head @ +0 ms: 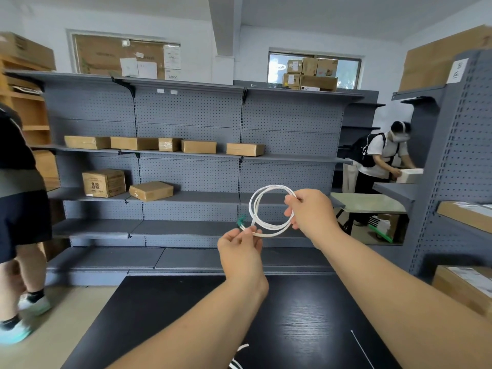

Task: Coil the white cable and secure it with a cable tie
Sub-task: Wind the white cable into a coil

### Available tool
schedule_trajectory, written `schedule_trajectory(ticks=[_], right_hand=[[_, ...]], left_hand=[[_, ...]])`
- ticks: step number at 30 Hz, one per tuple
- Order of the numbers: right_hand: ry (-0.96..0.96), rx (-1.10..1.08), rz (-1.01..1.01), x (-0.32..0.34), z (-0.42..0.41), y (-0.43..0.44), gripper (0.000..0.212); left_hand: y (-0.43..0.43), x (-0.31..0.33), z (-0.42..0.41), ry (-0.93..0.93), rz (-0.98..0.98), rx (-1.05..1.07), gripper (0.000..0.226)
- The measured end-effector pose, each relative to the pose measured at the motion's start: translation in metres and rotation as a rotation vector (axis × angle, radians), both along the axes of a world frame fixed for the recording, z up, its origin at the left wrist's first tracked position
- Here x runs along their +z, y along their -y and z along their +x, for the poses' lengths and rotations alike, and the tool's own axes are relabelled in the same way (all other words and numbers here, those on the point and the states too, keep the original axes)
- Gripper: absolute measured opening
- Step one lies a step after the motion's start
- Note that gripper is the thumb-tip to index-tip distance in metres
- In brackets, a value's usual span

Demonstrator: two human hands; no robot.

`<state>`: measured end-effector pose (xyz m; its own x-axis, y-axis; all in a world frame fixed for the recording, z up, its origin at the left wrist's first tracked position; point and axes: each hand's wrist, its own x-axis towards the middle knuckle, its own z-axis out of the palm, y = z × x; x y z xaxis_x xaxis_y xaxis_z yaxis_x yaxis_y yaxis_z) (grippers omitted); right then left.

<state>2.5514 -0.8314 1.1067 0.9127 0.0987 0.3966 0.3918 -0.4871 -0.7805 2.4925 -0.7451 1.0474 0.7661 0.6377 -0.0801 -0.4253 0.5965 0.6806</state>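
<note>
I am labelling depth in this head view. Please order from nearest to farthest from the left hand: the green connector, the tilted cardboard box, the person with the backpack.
From the left hand:
1. Green connector of the white cable, just above that hand.
2. Tilted cardboard box, on the shelf, left.
3. Person with the backpack, far back, right.
</note>
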Motion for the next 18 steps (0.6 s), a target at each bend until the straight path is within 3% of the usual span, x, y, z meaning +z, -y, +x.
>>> schedule_trajectory(ticks=[7, 13, 18], right_hand=[[-0.043, 0.067, 0.095, -0.002, -0.002, -0.005, 0.024], [-0.033, 0.086, 0.065, -0.007, -0.007, -0.010, 0.024], [-0.013, 0.068, 0.019, -0.011, -0.006, -0.011, 0.026]], left_hand=[[-0.006, 0.006, 0.007, 0.015, 0.101, 0.063, 0.016], [-0.013, 0.013, 0.010, 0.037, 0.103, 0.058, 0.016], [-0.018, 0.018, 0.006, 0.074, 0.133, -0.010, 0.031]])
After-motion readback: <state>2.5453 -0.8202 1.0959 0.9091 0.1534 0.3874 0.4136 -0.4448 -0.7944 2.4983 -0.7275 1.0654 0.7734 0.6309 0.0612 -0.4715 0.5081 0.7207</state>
